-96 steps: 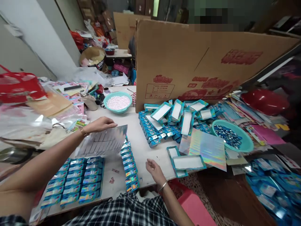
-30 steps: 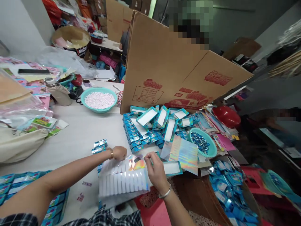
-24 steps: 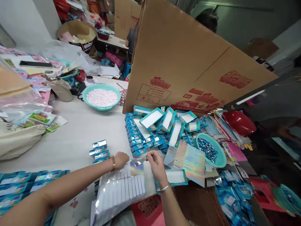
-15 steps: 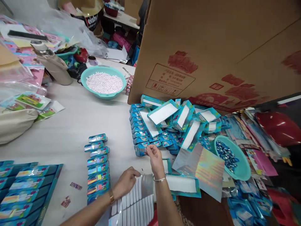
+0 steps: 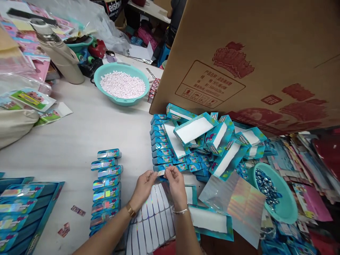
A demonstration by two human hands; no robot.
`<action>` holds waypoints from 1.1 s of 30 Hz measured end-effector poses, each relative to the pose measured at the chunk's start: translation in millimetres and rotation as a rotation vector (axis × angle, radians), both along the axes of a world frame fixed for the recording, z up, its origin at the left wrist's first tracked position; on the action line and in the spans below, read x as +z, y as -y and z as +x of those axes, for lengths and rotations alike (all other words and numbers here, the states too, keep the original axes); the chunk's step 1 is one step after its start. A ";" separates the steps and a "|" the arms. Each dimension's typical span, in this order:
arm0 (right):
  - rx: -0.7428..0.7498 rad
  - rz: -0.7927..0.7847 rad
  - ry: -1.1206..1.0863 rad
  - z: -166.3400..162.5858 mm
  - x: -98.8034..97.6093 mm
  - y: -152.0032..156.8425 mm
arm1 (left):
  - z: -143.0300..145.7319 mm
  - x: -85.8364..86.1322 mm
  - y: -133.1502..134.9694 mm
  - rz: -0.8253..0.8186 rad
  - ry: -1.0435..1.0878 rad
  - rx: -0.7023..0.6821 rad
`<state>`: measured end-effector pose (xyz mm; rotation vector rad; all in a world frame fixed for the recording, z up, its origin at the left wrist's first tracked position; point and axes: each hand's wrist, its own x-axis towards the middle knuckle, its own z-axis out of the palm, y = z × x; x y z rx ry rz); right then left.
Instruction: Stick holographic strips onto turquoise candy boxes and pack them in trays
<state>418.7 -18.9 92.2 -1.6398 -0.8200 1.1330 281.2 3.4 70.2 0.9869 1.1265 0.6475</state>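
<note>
The left hand (image 5: 143, 184) and right hand (image 5: 175, 180) pinch the strip (image 5: 160, 173) between them, by the far end of the sheet (image 5: 149, 221); uneven pulling could crease it. The sheet could slide off the near edge of the bench (image 5: 75, 141) if nudged. Wider room lies left, between box row (image 5: 106, 182) and far bowl (image 5: 124, 102).

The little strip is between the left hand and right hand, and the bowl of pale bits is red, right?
Not quite: the bowl of pale bits is turquoise, as the head view shows. The little strip is indeed between the left hand and right hand.
</note>
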 end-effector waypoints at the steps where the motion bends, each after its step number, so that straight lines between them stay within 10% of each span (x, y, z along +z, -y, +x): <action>1: -0.006 -0.009 0.044 -1.2 -2.1 -0.2 | 2.1 -3.4 0.6 0.019 -0.039 0.019; 13: -0.053 0.080 0.843 0.4 -21.2 -9.4 | 16.4 -20.6 -10.0 0.175 -0.351 -0.008; 25: -0.153 0.057 0.826 -1.9 -35.2 -18.6 | 28.8 -78.5 -7.9 -0.213 -0.044 0.155; 33: -0.167 0.159 0.628 21.7 -0.2 15.4 | 3.8 -23.5 10.3 -0.333 0.096 -0.081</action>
